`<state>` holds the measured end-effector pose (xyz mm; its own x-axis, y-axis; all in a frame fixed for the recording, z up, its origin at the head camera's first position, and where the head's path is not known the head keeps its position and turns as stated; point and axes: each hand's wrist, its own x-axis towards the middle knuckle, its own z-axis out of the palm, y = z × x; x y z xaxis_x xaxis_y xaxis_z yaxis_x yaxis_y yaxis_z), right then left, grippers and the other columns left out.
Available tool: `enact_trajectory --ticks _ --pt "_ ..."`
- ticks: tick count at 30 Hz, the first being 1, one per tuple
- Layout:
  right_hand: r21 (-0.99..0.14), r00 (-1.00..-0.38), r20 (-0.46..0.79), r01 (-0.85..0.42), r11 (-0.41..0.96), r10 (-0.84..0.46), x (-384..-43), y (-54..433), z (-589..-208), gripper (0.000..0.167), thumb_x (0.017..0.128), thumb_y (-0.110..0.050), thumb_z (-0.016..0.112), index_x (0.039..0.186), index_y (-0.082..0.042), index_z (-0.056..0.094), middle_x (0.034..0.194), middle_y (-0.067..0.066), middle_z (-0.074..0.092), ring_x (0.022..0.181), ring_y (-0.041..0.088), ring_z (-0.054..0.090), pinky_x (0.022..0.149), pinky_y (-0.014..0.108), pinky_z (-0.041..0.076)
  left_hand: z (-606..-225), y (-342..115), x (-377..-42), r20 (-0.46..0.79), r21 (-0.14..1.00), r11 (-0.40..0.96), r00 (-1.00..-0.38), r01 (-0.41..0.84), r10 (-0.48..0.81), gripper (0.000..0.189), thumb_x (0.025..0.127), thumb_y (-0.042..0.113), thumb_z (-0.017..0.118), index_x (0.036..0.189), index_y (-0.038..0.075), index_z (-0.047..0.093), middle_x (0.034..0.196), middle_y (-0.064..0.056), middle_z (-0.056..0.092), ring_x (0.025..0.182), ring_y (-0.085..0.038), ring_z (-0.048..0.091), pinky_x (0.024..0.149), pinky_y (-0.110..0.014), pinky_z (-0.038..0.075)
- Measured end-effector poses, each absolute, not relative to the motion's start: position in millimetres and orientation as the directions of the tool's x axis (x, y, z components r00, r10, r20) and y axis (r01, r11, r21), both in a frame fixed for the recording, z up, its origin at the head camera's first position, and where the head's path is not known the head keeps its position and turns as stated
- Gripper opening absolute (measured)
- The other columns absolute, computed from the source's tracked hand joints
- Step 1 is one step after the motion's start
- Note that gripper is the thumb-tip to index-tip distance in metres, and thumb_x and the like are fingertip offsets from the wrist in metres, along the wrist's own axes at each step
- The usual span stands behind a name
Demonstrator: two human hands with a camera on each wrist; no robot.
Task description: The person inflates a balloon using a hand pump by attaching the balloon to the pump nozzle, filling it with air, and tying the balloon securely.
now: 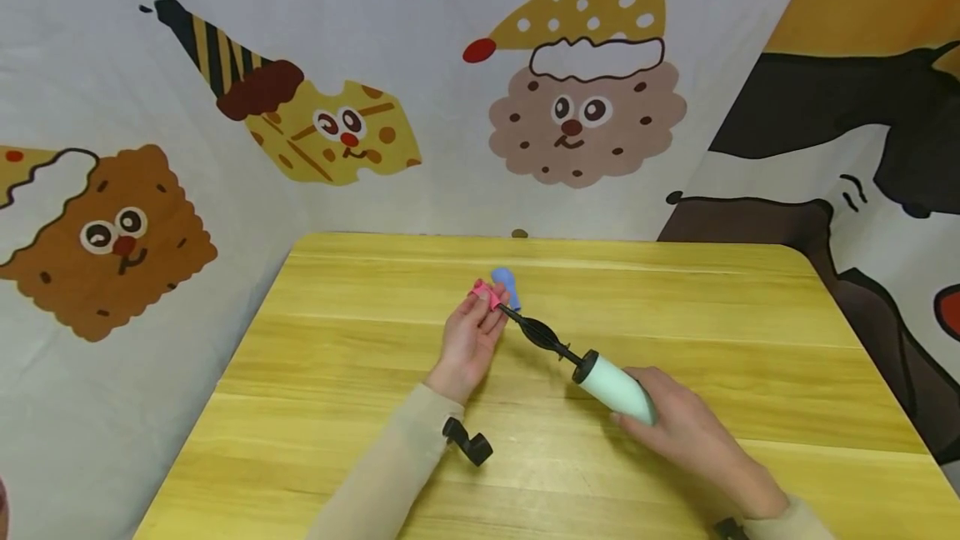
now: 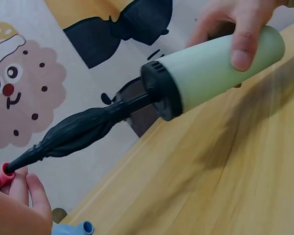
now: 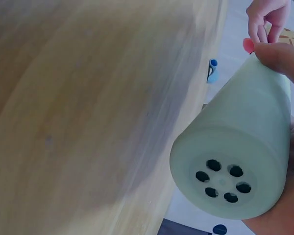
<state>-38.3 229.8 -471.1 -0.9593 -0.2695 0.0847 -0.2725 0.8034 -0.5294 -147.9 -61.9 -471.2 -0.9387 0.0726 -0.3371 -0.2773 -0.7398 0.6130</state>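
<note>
My left hand (image 1: 471, 342) pinches a limp pink balloon (image 1: 486, 294) by its neck. The black tapered nozzle (image 2: 73, 131) of a hand balloon pump meets the balloon's open mouth, its tip just inside the ring in the left wrist view. My right hand (image 1: 686, 419) grips the pump's pale green barrel (image 1: 617, 388), thumb along one side and fingers round the other. The pump slants up to the left above the table, and the right wrist view shows its rounded end with several holes (image 3: 223, 181). A flat blue balloon (image 1: 506, 283) lies just beyond my left fingertips.
The yellow wood-grain table (image 1: 360, 357) stretches under both hands, its far edge close to a white cloth backdrop (image 1: 450, 207) printed with cartoon biscuits and cheese. A black wrist mount (image 1: 468, 442) sticks out from the left sleeve over the table.
</note>
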Motion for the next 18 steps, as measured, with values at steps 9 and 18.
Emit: enact_trajectory --ticks 9,18 --pt "-0.522 -0.966 0.062 -0.244 0.817 -0.250 -37.4 220.9 -465.0 0.061 0.084 -0.036 0.087 0.131 -0.006 0.063 0.115 0.008 0.069 0.092 0.021 0.065 0.074 0.044 0.056 -471.4 -52.9 -140.7 -0.256 0.685 -0.698 -0.966 -0.210 0.039 0.044 0.109 0.012 0.053 0.149 -0.005 0.043 0.145 -0.024 0.056 0.130 -0.029 0.061 0.113 -0.041 0.045" --pt "-0.520 -0.964 0.086 -0.260 0.813 -0.253 -34.3 211.0 -458.9 0.063 0.086 -0.044 0.084 0.131 -0.004 0.063 0.119 0.012 0.069 0.093 0.022 0.066 0.073 0.043 0.056 -469.5 -46.7 -136.1 -0.184 0.740 -0.656 -0.983 -0.149 0.016 0.034 0.107 0.008 0.056 0.139 -0.005 0.053 0.138 -0.023 0.062 0.121 -0.025 0.067 0.110 -0.040 0.048"
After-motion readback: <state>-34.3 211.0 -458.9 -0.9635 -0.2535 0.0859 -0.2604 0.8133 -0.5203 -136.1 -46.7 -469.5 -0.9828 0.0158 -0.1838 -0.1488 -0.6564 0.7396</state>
